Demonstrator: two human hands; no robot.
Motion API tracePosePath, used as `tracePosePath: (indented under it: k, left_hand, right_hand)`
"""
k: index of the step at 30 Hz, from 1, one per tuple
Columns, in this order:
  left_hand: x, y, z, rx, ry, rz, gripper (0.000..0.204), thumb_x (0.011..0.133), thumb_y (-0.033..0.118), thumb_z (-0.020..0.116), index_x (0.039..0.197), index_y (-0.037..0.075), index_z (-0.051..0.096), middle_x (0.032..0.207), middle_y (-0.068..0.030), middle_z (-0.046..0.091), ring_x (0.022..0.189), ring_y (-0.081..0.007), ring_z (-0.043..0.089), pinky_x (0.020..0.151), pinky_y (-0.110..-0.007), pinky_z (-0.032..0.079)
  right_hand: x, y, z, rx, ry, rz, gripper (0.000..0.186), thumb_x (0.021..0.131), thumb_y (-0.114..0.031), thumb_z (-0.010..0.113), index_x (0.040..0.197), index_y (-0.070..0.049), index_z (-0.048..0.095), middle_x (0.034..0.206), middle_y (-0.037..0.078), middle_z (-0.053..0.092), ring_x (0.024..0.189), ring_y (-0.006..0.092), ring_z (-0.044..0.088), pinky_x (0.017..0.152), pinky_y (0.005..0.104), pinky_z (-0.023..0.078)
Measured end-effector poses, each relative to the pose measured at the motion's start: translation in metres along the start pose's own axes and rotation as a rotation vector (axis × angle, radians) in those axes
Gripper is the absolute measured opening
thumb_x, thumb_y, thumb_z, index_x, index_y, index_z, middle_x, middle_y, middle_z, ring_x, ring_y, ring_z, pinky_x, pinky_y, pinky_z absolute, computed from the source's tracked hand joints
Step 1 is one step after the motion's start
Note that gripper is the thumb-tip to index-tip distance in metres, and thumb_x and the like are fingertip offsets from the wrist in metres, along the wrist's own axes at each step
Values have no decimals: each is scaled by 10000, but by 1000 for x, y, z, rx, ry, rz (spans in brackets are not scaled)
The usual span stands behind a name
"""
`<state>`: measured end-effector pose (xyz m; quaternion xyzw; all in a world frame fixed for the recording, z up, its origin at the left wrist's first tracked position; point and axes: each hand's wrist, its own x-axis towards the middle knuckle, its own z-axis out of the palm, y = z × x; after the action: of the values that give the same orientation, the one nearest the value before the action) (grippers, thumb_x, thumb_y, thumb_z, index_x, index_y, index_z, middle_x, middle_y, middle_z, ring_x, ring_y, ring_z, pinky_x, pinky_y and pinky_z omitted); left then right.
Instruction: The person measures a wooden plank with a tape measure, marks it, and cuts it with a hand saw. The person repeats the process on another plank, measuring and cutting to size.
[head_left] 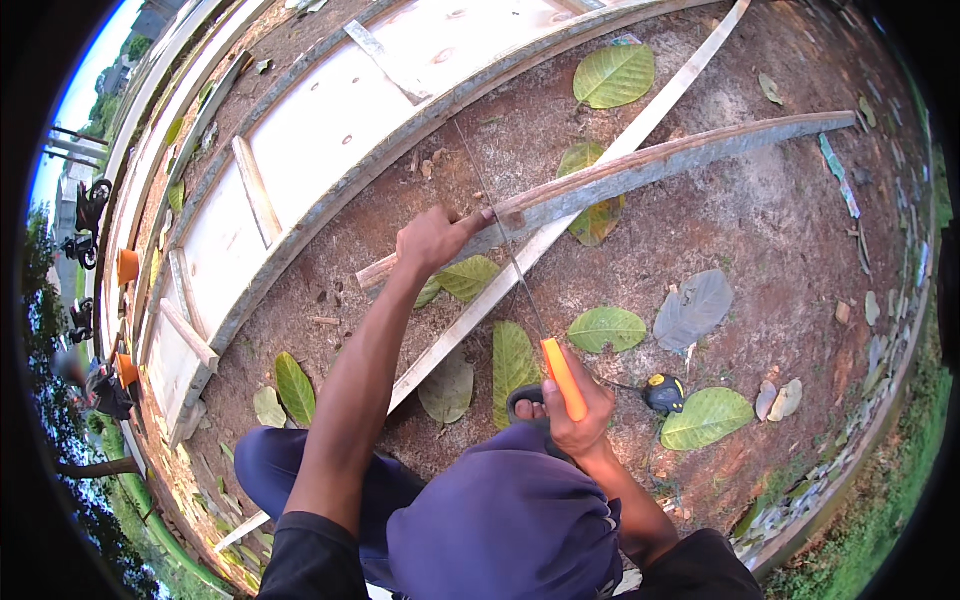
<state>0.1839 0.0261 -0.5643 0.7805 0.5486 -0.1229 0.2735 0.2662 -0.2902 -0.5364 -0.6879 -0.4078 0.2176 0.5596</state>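
Note:
My right hand (588, 418) is wrapped around the orange handle of a handsaw (563, 380). Its thin blade runs up and away from me, crossing a weathered wooden board (690, 156). My left hand (430, 242) grips that board just left of the blade, one finger stretched along it almost to the blade. Beneath the board, a long pale wooden strip (455, 338) lies at a slant across the ground. The blade edge is seen nearly end-on, so how deep it sits in the wood cannot be made out.
A large framed wooden panel (322, 128) with crosspieces lies beyond my left hand. A black and yellow tape measure (663, 393) sits on the dirt right of my right hand. Several big leaves (614, 76) are scattered about. My sandalled foot (528, 405) is beside the saw handle.

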Motion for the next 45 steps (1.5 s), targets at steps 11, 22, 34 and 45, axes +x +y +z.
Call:
tracePosePath:
  k: [11, 22, 34, 45]
  left_hand:
    - [2, -1, 7, 23, 103, 30, 879, 835, 904, 481, 837, 83, 794, 764, -158, 744, 788, -301, 748, 750, -452, 563]
    - [-8, 7, 12, 14, 102, 13, 869, 839, 887, 499, 821, 68, 789, 799, -178, 753, 786, -311, 751, 755, -467, 565]
    - [0, 2, 22, 28, 184, 79, 870, 995, 750, 350, 885, -1, 774, 836, -263, 740, 827, -404, 749, 790, -540, 567]
    - [9, -5, 33, 112, 403, 127, 629, 1038, 376, 338, 723, -1, 730, 706, -274, 695, 649, -442, 711, 707, -561, 578]
  right_hand:
    - [37, -9, 14, 42, 5, 115, 454, 873, -41, 694, 1297, 112, 637, 932, 238, 752, 757, 262, 768, 671, 356, 599]
    - [86, -8, 43, 155, 42, 124, 403, 946, -112, 678, 1286, 100, 641, 829, 215, 719, 690, 230, 722, 635, 345, 552]
    - [97, -4, 37, 152, -4, 171, 348, 976, -129, 663, 1284, 36, 666, 893, 193, 753, 791, 205, 753, 659, 358, 557]
    - [61, -16, 19, 31, -16, 77, 380, 953, -105, 652, 1299, 52, 651, 868, 202, 735, 730, 203, 738, 650, 340, 564]
